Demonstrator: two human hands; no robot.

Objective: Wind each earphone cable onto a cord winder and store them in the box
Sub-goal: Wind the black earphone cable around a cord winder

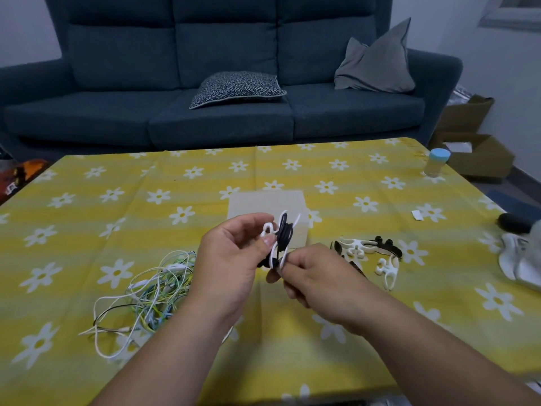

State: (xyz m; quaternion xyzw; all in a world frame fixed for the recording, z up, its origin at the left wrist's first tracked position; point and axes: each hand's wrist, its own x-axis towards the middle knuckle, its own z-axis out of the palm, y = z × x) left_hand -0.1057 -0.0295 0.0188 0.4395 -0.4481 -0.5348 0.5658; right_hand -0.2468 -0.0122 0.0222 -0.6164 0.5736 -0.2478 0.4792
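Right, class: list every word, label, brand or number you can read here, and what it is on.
None can be read.
The orange object at the left edge: white marks, too blurred.
The small white tag on the tablecloth: too small to tell.
The jar: no legible print.
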